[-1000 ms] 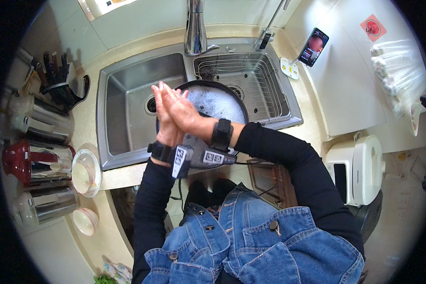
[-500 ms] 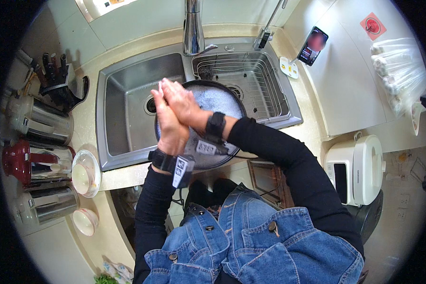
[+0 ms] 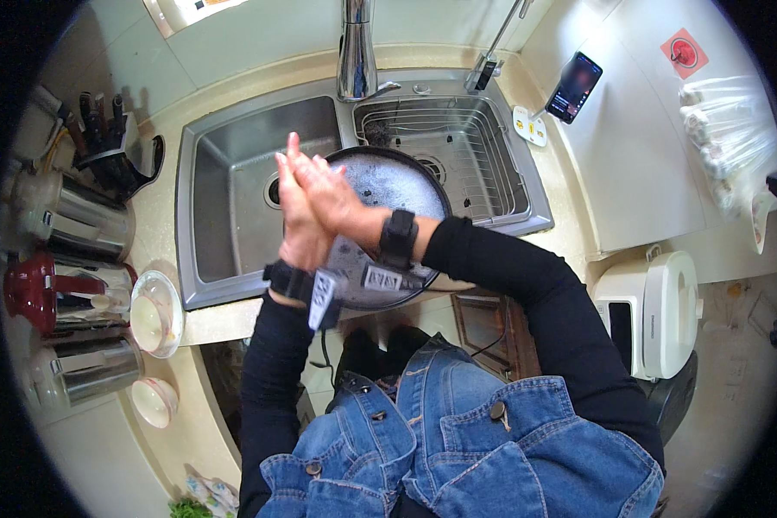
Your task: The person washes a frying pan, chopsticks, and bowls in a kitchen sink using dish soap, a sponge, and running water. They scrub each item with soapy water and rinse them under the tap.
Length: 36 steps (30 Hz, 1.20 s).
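My left hand [image 3: 303,226] and my right hand [image 3: 331,193] are pressed palm to palm, their fingers stretched out and pointing toward the back of the sink. The right hand lies over the left, and nothing shows between them; their inner sides are hidden. Beneath them a large round pan [image 3: 388,179] with a dark rim rests over the front middle of the sink. White suds with dark specks cover its inside. My wrists hide part of the pan.
The double sink [image 3: 233,160] has a wire rack [image 3: 492,164] in its right basin and a tall faucet [image 3: 356,56] behind. Bowls [image 3: 154,403], canisters [image 3: 91,216] and a knife block [image 3: 116,155] stand left. On the right are a phone [image 3: 574,88] and a white appliance [image 3: 652,315].
My hands have slid against each other, the left fingertips now reaching farther past the right ones. Both hands have shifted slightly left and stay together over the pan.
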Motion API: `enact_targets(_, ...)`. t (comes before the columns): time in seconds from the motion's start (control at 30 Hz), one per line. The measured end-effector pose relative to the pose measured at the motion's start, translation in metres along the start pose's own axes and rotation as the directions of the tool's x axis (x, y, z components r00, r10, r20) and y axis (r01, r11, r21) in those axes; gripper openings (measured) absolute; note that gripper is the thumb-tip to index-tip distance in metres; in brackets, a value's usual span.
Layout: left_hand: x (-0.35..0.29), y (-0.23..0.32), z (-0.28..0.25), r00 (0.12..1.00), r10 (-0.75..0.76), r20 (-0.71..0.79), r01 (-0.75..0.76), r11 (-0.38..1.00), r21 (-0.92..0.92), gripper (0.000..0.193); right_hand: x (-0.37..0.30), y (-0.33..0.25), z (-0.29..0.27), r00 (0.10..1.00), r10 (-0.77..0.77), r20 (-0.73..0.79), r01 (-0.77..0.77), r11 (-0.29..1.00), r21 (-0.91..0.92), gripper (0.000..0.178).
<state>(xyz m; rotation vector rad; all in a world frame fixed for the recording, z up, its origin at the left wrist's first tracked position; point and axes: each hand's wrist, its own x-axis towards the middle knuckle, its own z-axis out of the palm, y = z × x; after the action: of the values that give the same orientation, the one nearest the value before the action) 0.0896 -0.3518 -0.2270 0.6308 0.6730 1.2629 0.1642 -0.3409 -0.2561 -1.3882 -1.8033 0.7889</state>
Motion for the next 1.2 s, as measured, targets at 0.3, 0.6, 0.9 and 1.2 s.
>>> enact_targets(0.3,-0.002,-0.01,-0.003,0.999,0.023,-0.025,-0.024,0.999,-0.037,0.063,0.002,0.001,0.006,0.993,0.049,0.104,-0.033,0.988,-0.151,0.05)
enact_targets(0.6,-0.003,-0.002,-0.001,0.998,-0.061,0.019,0.063,0.99,-0.129,0.052,0.0,0.042,0.009,0.939,-0.29,-0.187,0.248,0.944,-0.217,0.046)
enact_targets(0.9,-0.029,0.007,-0.04,0.859,-0.45,-0.243,0.474,0.88,0.045,0.03,-0.003,0.058,-0.072,0.974,0.111,0.197,-0.101,0.993,-0.062,0.038)
enact_targets(1.2,-0.017,-0.015,-0.053,0.741,-0.645,-0.186,0.645,0.761,-0.072,0.027,-0.045,0.064,-0.052,0.847,0.323,0.421,-0.31,0.945,-0.102,0.058)
